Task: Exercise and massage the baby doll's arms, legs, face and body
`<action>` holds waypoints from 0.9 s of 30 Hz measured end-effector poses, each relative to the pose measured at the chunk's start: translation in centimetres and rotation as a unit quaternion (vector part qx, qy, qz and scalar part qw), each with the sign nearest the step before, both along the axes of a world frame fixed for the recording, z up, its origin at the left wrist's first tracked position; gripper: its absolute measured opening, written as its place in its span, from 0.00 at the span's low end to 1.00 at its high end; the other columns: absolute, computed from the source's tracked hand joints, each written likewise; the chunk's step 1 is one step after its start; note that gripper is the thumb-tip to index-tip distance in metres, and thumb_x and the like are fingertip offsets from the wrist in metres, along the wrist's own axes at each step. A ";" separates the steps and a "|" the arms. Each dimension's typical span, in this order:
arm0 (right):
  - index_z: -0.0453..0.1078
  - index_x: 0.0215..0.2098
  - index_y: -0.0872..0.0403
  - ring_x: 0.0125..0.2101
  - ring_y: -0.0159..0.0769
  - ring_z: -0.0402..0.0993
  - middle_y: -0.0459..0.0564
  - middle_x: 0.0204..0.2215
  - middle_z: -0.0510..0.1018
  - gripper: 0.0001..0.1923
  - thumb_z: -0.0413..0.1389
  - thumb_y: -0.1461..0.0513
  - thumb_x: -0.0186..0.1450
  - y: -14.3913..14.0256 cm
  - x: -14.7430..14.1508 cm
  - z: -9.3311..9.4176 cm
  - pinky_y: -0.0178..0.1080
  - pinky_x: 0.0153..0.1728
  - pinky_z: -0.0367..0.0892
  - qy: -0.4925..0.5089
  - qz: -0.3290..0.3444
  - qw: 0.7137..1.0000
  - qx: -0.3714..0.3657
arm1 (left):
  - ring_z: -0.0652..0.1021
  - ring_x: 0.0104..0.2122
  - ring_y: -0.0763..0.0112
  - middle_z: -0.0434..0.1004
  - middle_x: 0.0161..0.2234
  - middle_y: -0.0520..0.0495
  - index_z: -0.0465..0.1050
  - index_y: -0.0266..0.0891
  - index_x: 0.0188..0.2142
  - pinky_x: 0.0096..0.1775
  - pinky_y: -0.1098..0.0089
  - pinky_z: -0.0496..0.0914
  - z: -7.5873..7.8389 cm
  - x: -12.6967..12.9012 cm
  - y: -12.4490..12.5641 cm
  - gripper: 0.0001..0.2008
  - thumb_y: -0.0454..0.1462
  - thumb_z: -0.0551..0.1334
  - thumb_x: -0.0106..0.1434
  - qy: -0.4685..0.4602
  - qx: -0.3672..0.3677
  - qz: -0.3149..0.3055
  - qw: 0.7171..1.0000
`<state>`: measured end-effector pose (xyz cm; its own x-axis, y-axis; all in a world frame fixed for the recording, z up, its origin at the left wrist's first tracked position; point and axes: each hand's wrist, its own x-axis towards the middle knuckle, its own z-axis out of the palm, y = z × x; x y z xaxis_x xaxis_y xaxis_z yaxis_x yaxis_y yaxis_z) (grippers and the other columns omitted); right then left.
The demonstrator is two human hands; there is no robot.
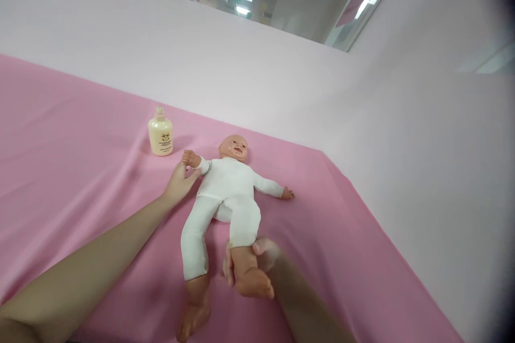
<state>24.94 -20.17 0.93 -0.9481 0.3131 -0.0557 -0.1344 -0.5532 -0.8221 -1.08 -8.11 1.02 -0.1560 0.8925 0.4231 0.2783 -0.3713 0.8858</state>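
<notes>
The right hand (pixel 257 260) is gripping the doll (pixel 227 193) by one ankle; the left hand (pixel 179 182) is pinching its wrist. Tugging toward eleven o'clock risks toppling the bottle (pixel 160 132).

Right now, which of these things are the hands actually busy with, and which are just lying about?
In hand:
baby doll, lying face up
left hand, at the doll's wrist
right hand, gripping the doll's lower leg

Lying about:
cream bottle, upright beside the doll's head
pink sheet, under everything
</notes>
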 end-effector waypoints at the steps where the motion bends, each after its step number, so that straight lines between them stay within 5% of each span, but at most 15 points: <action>1: 0.72 0.33 0.55 0.42 0.50 0.79 0.56 0.30 0.81 0.30 0.67 0.39 0.48 0.0 0.1 0.2 0.49 0.47 0.70 -0.031 0.010 0.999 -0.001 | 0.78 0.51 0.51 0.78 0.50 0.38 0.69 0.38 0.51 0.55 0.51 0.71 -0.1 -0.1 0.2 0.22 0.49 0.64 0.64 -0.034 -0.015 0.005 0.999; 5: 0.73 0.37 0.57 0.49 0.51 0.80 0.59 0.39 0.83 0.22 0.70 0.52 0.51 -0.3 0.2 0.9 0.49 0.53 0.69 -0.116 0.020 0.993 -0.002 | 0.77 0.52 0.51 0.77 0.52 0.37 0.67 0.37 0.54 0.54 0.53 0.71 -0.4 -0.2 0.7 0.23 0.45 0.65 0.64 -0.107 -0.042 0.033 0.993; 9: 0.73 0.37 0.58 0.47 0.53 0.81 0.61 0.39 0.84 0.27 0.72 0.48 0.49 -0.1 0.2 -0.2 0.50 0.52 0.70 -0.077 0.028 0.997 -0.005 | 0.77 0.52 0.53 0.77 0.52 0.38 0.67 0.39 0.53 0.54 0.53 0.72 -0.8 -0.4 0.8 0.21 0.44 0.66 0.63 -0.082 -0.030 0.026 0.996; 13: 0.73 0.33 0.57 0.39 0.51 0.81 0.60 0.31 0.83 0.33 0.70 0.39 0.46 0.6 0.3 -2.0 0.50 0.44 0.72 0.010 0.090 0.996 -0.007 | 0.78 0.49 0.52 0.79 0.48 0.39 0.71 0.39 0.49 0.52 0.51 0.72 -0.6 -0.3 0.3 0.17 0.47 0.62 0.67 0.050 0.022 0.026 0.998; 15: 0.72 0.32 0.57 0.32 0.45 0.79 0.57 0.26 0.81 0.35 0.67 0.35 0.47 0.9 0.5 -2.3 0.47 0.39 0.73 0.036 0.051 0.998 -0.024 | 0.76 0.52 0.51 0.79 0.49 0.39 0.74 0.40 0.50 0.56 0.50 0.70 -0.4 0.0 -0.2 0.16 0.45 0.62 0.67 0.143 0.079 0.019 0.986; 20: 0.71 0.35 0.57 0.26 0.34 0.73 0.47 0.23 0.77 0.31 0.60 0.37 0.61 1.0 0.7 -0.7 0.38 0.33 0.71 -0.067 -0.188 0.972 -0.124 | 0.73 0.56 0.55 0.76 0.56 0.41 0.74 0.45 0.59 0.59 0.52 0.67 0.2 0.6 -1.3 0.18 0.40 0.59 0.71 0.298 0.172 -0.063 0.937; 24: 0.71 0.36 0.57 0.25 0.30 0.73 0.46 0.25 0.76 0.28 0.58 0.39 0.66 1.0 0.2 0.4 0.35 0.31 0.68 -0.116 -0.231 0.950 -0.174 | 0.73 0.56 0.54 0.76 0.56 0.41 0.74 0.46 0.60 0.59 0.52 0.67 0.3 0.6 -1.5 0.19 0.39 0.59 0.71 0.316 0.172 -0.068 0.930; 27: 0.72 0.37 0.57 0.26 0.32 0.75 0.47 0.26 0.78 0.29 0.59 0.38 0.64 0.9 0.1 0.0 0.37 0.32 0.69 -0.096 -0.213 0.960 -0.157 | 0.73 0.56 0.55 0.76 0.56 0.41 0.74 0.45 0.60 0.59 0.52 0.66 0.3 0.6 -1.4 0.19 0.39 0.60 0.71 0.298 0.172 -0.078 0.936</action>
<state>25.03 -19.24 0.88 -0.7010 0.6090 -0.3712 -0.2664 -0.7064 -0.6557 -0.48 -9.55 1.29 0.3205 0.6803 0.6591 0.6034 -0.6830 0.4116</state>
